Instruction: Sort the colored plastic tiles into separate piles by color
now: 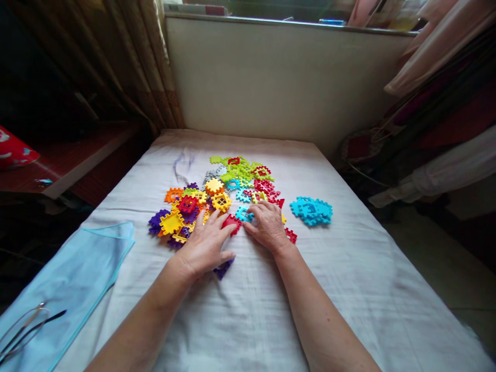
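Spread fingers on my left hand (205, 245) lie over the right part of a mixed heap of plastic interlocking building pieces, its thumb apart above a purple piece (223, 268). The fingertips are beside a red piece (231, 223) and a yellow window-shaped piece (221, 202). My right hand (266, 225) rests palm down with bent fingers on the right side of the heap. Its thumb and index finger are apart, close to a light blue piece (243, 213). What lies under the right palm is hidden. Both hands look open.
A separate pile of blue pieces (312, 211) lies to the right. Green pieces (242, 168) and grey pieces (215, 175) are grouped farther back. A light blue cloth (89, 268) with glasses (31, 325) on it lies at left. A white sheet (349, 310) covers the surface, ending at a wall.
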### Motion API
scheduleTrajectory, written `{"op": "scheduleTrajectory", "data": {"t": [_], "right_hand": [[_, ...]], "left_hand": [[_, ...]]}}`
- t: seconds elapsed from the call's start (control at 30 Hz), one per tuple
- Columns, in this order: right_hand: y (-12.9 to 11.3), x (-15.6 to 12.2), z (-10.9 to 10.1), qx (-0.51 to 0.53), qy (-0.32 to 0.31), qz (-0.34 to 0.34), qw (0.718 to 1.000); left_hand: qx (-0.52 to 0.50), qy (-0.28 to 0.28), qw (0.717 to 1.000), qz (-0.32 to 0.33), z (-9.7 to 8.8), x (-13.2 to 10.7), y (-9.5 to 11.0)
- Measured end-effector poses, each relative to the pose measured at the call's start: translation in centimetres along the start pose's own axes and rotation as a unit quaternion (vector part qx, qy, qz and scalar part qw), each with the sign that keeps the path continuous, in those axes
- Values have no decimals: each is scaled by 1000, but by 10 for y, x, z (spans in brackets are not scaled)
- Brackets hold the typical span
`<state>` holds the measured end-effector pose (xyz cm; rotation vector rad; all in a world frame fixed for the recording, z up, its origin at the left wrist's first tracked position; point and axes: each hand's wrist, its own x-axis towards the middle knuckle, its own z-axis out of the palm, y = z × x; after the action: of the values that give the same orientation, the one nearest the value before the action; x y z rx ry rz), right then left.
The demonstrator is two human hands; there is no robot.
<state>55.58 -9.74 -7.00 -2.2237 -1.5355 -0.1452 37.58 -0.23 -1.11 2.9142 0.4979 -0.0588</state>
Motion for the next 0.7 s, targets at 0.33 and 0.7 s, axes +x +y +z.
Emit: {"op": "scheduleTrajectory", "data": {"t": [0.33, 0.7], "right_hand": [[50, -2, -30, -23, 149, 121, 981], [129, -37, -33, -92, 251, 406, 874]], "left_hand": [[-10, 146, 989, -21, 28, 20, 0], [-33, 134, 990, -14, 53, 25, 14]]}}
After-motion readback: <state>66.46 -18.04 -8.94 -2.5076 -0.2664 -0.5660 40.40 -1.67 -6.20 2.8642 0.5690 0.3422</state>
